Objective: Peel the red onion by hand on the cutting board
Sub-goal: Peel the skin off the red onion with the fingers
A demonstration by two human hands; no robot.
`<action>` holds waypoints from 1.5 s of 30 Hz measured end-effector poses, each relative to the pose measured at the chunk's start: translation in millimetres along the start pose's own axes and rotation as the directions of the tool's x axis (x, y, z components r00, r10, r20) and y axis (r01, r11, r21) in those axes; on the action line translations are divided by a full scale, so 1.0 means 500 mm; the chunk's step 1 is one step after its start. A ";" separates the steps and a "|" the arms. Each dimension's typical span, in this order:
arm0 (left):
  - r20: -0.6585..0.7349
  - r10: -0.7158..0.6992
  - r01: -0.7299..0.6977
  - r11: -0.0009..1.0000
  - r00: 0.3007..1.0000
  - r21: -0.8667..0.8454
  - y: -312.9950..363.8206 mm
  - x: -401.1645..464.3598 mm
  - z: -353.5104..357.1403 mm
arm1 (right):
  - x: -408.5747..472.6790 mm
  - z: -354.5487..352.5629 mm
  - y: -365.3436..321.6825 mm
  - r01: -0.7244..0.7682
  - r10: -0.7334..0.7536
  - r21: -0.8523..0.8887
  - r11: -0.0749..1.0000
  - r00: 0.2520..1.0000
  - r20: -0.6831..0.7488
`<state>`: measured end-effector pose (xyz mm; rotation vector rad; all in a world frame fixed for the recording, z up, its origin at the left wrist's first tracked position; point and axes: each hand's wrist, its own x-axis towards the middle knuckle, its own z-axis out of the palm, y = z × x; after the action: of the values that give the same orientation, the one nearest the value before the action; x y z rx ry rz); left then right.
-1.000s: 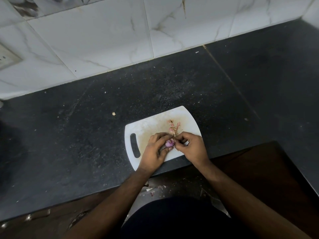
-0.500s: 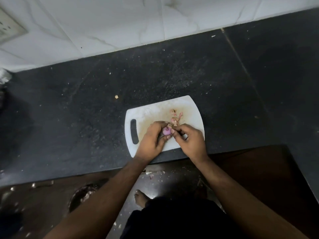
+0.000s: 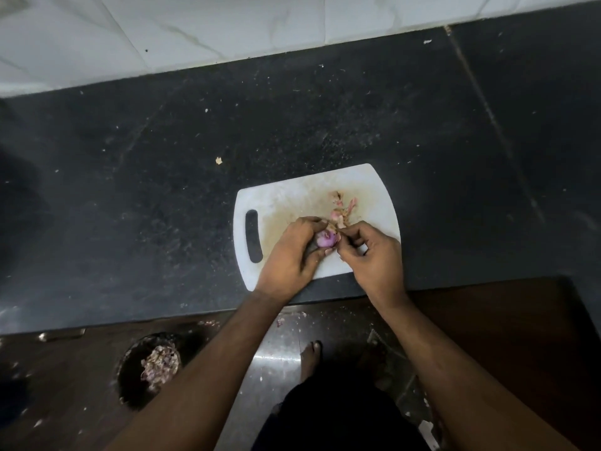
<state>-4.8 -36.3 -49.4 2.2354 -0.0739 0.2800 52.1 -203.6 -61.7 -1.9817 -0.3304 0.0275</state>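
A small red onion (image 3: 327,239), purple and partly bare, sits in the fingers of my left hand (image 3: 292,255) just above the white cutting board (image 3: 286,200). My right hand (image 3: 374,255) pinches a strip of dry skin at the onion's top right side. Loose pink and tan peel scraps (image 3: 341,206) lie on the board behind my hands. The board has a slot handle at its left end and a brownish stain in the middle. Much of the onion is hidden by my fingers.
The board lies near the front edge of a dark stone counter (image 3: 162,190) with a white tiled wall (image 3: 227,27) behind. Below, on the floor, stands a round bin (image 3: 153,366) holding peels, and my bare foot (image 3: 310,356) shows.
The camera has tilted down, so the floor and bin show more. My right hand has drawn a strip of skin away from the onion's top; the left hand keeps holding it.
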 end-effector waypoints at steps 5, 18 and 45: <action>-0.030 0.033 -0.034 0.999 0.999 -0.035 -0.007 -0.003 0.000 | -0.005 0.002 -0.012 0.058 -0.057 -0.060 0.997 0.998 0.006; -0.068 -0.007 -0.001 0.992 0.998 -0.123 -0.040 -0.012 0.016 | -0.009 0.024 0.011 0.216 -0.221 -0.353 0.910 0.975 0.026; -0.090 0.095 -0.097 0.995 0.991 -0.012 -0.028 -0.015 0.012 | -0.025 0.025 -0.009 0.174 -0.255 -0.314 0.934 0.937 -0.240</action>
<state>-9.0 -32.6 -65.4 2.2036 -0.1352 0.4304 36.7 -193.6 -64.6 -2.1901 -0.3844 -0.4608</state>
